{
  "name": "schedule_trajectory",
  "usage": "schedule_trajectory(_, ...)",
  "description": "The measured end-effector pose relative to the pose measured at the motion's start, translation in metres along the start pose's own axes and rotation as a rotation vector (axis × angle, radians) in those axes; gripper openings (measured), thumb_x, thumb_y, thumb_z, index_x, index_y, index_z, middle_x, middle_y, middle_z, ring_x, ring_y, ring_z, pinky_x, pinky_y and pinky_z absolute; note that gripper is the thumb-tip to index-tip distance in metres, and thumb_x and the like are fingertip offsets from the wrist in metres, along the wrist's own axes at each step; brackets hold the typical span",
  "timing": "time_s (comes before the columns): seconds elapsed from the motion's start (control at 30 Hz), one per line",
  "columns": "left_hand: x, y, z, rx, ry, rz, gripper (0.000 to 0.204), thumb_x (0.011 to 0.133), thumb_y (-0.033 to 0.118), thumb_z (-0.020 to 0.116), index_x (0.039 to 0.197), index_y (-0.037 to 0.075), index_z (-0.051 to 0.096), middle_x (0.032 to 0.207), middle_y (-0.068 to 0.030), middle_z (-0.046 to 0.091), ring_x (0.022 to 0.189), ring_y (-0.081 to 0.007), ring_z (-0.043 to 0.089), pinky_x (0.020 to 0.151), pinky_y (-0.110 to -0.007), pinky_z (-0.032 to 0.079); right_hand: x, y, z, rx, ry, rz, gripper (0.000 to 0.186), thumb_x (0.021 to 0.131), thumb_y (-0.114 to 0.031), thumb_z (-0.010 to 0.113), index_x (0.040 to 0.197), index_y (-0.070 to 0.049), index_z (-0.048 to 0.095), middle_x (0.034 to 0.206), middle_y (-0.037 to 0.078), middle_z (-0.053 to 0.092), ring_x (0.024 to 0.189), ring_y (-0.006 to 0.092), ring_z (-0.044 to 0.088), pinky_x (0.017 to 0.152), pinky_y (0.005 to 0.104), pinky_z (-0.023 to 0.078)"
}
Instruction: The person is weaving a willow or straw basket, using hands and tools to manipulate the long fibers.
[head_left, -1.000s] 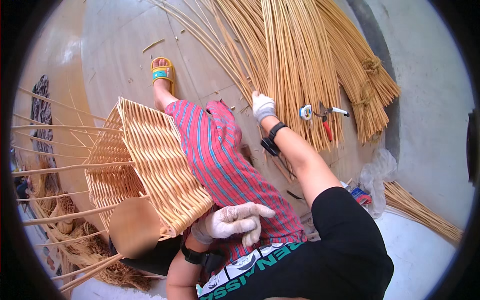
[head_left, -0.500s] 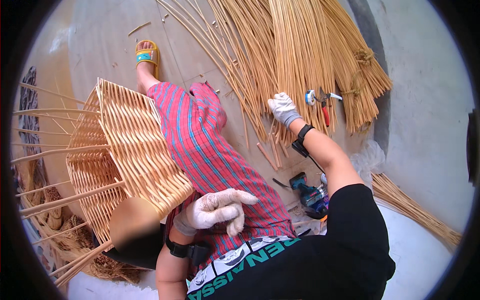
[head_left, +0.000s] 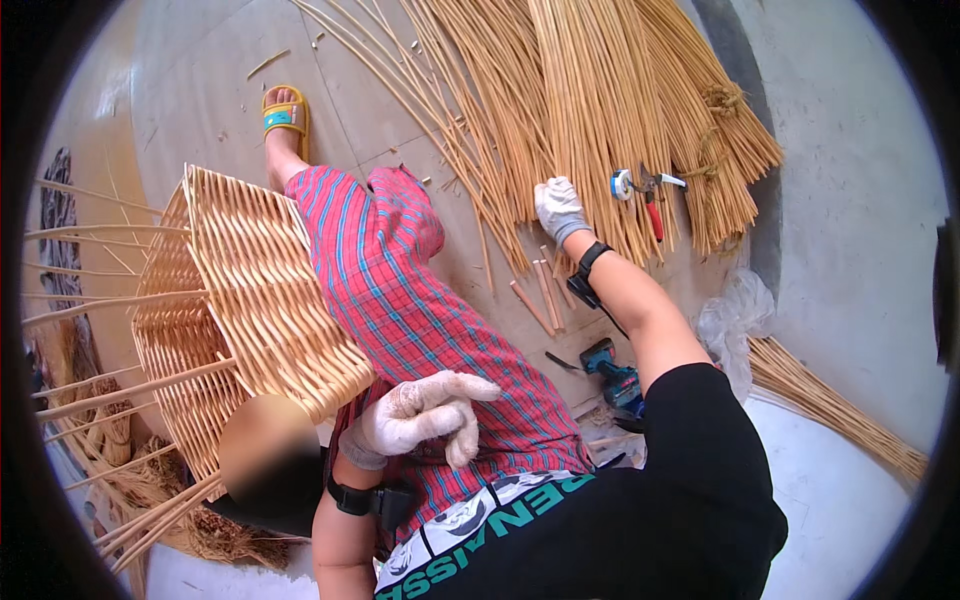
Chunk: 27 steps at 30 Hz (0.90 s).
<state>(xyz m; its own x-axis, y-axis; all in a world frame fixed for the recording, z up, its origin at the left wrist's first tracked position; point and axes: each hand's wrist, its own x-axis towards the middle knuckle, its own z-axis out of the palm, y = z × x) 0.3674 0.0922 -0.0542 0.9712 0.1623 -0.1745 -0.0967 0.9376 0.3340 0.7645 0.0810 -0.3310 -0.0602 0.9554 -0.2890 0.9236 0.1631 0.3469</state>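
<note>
My right hand point(head_left: 560, 206), in a white-grey glove, is closed against the near end of a large spread of wicker rods point(head_left: 590, 90). What its fingers hold, if anything, is hidden. My left hand point(head_left: 428, 412), gloved too, hovers over my lap in red plaid cloth. Its fingers are apart, the index stretched out and the others loosely bent, with nothing in them. Beside my leg at the left, a woven wicker basket point(head_left: 275, 290) lies tipped, its long unwoven stakes point(head_left: 120, 305) pointing left. A blurred patch covers part of its near end.
Red-handled pruning shears point(head_left: 654, 205) and a small white-and-blue roll point(head_left: 622, 184) rest on the rods. Short thick sticks point(head_left: 548, 295) lie nearer me, then a teal power drill point(head_left: 617, 385). At right are clear plastic point(head_left: 735, 315) and another rod bundle point(head_left: 840, 405).
My right hand has shifted slightly up and left, still closed at the rods. My left hand keeps its shape. The whole view has slid a little, and more of the drill is covered by my arm.
</note>
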Motion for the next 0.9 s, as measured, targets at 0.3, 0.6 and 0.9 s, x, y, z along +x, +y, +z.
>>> schedule_trajectory(0.3,-0.001,-0.001,0.002,-0.002,0.034,0.018,0.041,0.107,0.013,0.045,0.143,-0.006,0.043,0.084,-0.0156,0.068,0.071,-0.0209,0.069,0.066,-0.031,0.056,0.008,-0.048,-0.036,0.395,-0.246,0.223,0.036,0.083,-0.023,0.062,0.113,-0.003,0.063,0.096,0.020,0.071,0.095,0.0353,0.068,0.085,0.0460,0.050)
schedule_trajectory(0.6,0.000,-0.001,0.009,0.040,0.103,0.052,0.040,0.106,0.013,0.045,0.141,-0.006,0.045,0.083,-0.0156,0.067,0.069,-0.0217,0.067,0.064,-0.032,0.056,-0.003,-0.100,-0.025,1.119,-0.471,0.728,0.066,0.089,-0.032,0.056,0.150,-0.009,0.044,0.134,0.026,0.060,0.120,0.0412,0.061,0.105,0.0453,0.046)
schedule_trajectory(0.9,-0.001,-0.005,0.010,0.053,0.153,0.086,0.040,0.105,0.017,0.047,0.139,-0.005,0.046,0.078,-0.0165,0.066,0.066,-0.0219,0.066,0.061,-0.033,0.055,-0.011,-0.095,0.055,1.355,-0.218,0.885,0.047,0.096,-0.029,0.056,0.135,-0.003,0.058,0.135,0.020,0.063,0.127,0.0349,0.057,0.109,0.0380,0.043)
